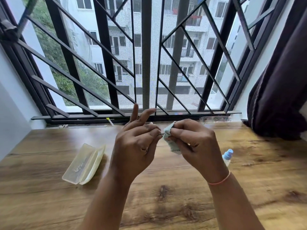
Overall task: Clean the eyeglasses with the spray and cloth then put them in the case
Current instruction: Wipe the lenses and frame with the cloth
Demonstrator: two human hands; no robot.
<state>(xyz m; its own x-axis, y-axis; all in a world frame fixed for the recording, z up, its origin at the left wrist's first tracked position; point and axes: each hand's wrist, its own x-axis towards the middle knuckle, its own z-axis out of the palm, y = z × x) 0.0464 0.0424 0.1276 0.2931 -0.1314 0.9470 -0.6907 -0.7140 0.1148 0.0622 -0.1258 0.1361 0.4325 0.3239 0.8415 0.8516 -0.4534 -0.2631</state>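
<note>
**Q:** Work surface and bkgd?
**A:** Wood-grain table point(166, 205) set against a window w/ a black metal grille point(106, 63); apartment block outside. Dark curtain point(279, 97) hangs at the right edge.

**Q:** L hand status?
**A:** Left hand point(137, 143) is raised above the table, approx. centre of view. Thumb and lower fingers are curled in a pinch on the eyeglasses point(161, 136). Index and middle fingers point up, straight.

**Q:** Eyeglasses position?
**A:** Between the two hands, off the table. Only a thin sliver shows at the left thumb tip, touching the cloth. The rest is hidden by fingers and cloth, or too blurred to trace.

**Q:** R hand status?
**A:** Right hand point(194, 140) is closed round a bunched pale green cloth point(171, 143), thumb and fingers gripping it where it meets the eyeglasses. Pink band point(220, 180) on the wrist.

**Q:** Case and spray?
**A:** Case point(83, 165), translucent yellowish, lies open on the table, left of and below the left hand, apart from it. Spray bottle point(227, 156), blue top, sits on the table just behind the right wrist, partly covered by it.
</note>
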